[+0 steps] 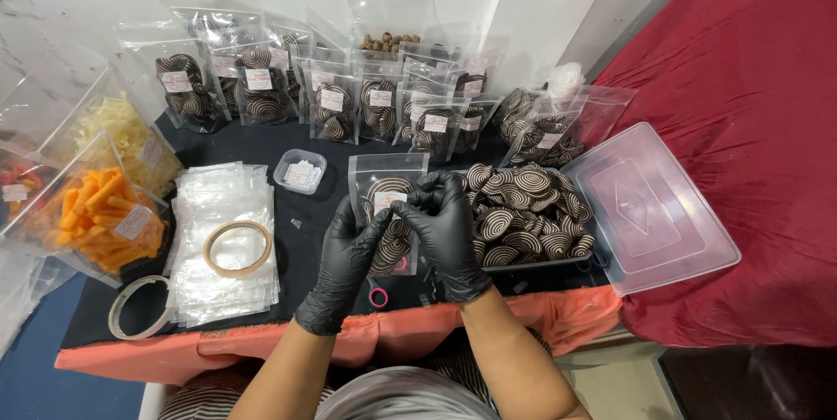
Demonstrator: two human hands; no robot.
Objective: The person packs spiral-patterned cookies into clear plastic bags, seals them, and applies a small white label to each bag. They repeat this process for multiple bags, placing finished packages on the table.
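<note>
Both hands wear black gloves. My left hand (349,254) grips the lower left side of a clear pouch (384,177) filled with brown-and-cream spiral cookies. My right hand (443,221) pinches the pouch's right side near its small white label. The pouch is held upright just above the black table mat (305,228). To the right lies a heap of loose spiral cookies (527,211) in a shallow tray.
Filled cookie pouches (336,110) stand in rows at the back. A stack of empty clear pouches (222,241) with a tape ring (237,247) lies left. A small label box (300,170), a clear lid (649,206), orange snack bags (96,215) and a red cloth (750,123) surround.
</note>
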